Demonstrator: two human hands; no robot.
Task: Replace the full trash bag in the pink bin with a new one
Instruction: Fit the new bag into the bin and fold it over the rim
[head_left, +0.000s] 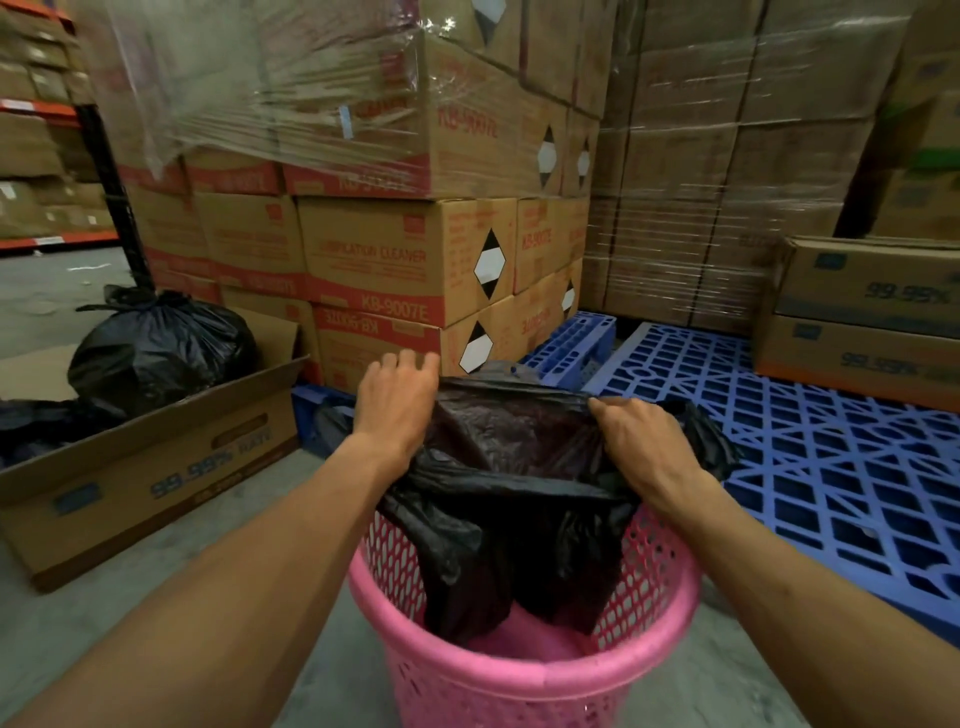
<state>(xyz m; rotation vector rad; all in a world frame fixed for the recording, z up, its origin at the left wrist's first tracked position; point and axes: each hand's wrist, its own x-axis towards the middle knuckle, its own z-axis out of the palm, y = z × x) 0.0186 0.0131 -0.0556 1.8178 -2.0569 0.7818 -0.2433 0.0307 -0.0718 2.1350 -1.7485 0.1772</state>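
Observation:
The pink mesh bin (524, 670) stands on the floor right below me. An empty black trash bag (498, 499) hangs into it, its mouth held open above the far rim. My left hand (397, 397) grips the bag's left edge, fingers curled over it. At the right edge, my right hand (636, 434) pinches the bag's top. The bag's bottom dangles inside the bin, whose pink floor shows beneath it. A full, tied black trash bag (156, 348) sits in an open cardboard box (145, 473) to the left.
Stacked, shrink-wrapped cardboard cartons (374, 260) rise close behind the bin. Blue plastic pallets (810, 441) cover the floor to the right, with two more cartons (857, 317) on them. Bare concrete floor (104, 613) lies at the near left.

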